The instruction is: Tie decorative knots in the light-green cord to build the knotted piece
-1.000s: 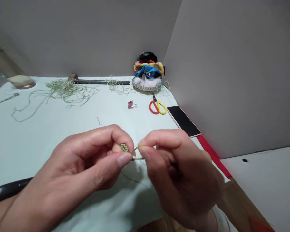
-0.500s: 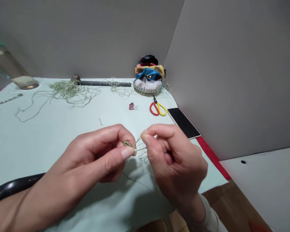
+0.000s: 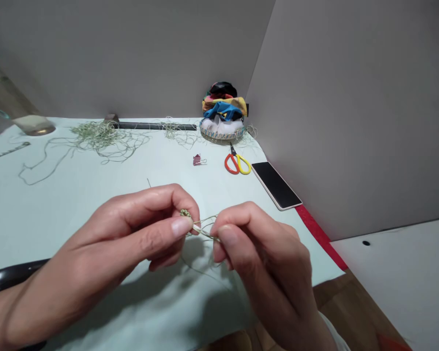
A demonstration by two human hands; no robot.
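**Two-handed pinch of a knotted fibre cord, head view.** The left hand (image 3: 109, 239) pinches a small knotted green cord (image 3: 185, 213) between thumb and forefinger, its grip pressed together at the centre of the view. The right hand (image 3: 267, 263) closes thumb and fingertips on a pale strand (image 3: 204, 231) running out of the knot; the two hands are just apart. Thin loops of thread (image 3: 208, 220) hang below and beside the strand. Above a pale green worktop sheet (image 3: 76, 214), a tangle of green fibre (image 3: 102, 139) lies at 11 o'clock from the hands. A small binder clip (image 3: 196, 160) sits at 12 o'clock, red-and-yellow scissors (image 3: 237, 164) at 1 o'clock and a black phone (image 3: 276, 185) at 2 o'clock. A glass bottle (image 3: 25, 109) stands at 10 o'clock.
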